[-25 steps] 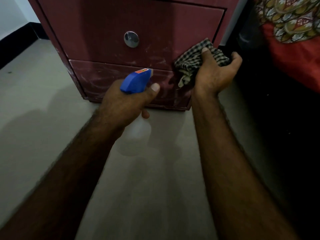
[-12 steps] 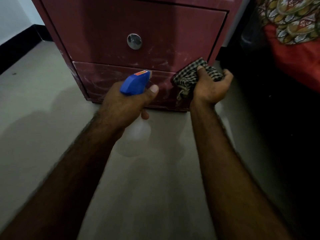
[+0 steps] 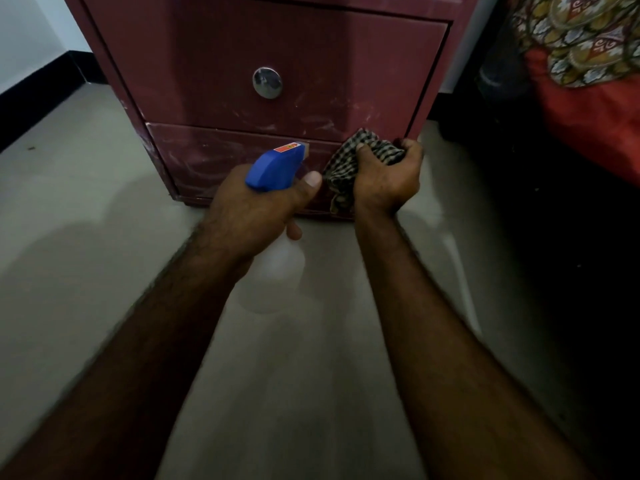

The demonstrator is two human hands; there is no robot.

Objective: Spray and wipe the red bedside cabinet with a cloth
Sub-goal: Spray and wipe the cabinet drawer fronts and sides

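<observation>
At lower drawer front of red bedside cabinet (image 3: 311, 64): right hand (image 3: 384, 181) grips bunched checked cloth (image 3: 346, 164), wiping in hand; left hand (image 3: 256, 213) holds blue-headed spray bottle (image 3: 273, 168); next, probably leftward strokes.

A pale grey floor (image 3: 86, 237) runs from nine down to six o'clock; at ten o'clock a white wall (image 3: 31, 36) meets a black skirting (image 3: 41, 95); at two o'clock a patterned fabric (image 3: 581, 32) (yellow, green, white) lies over red bedding (image 3: 595, 133).
</observation>
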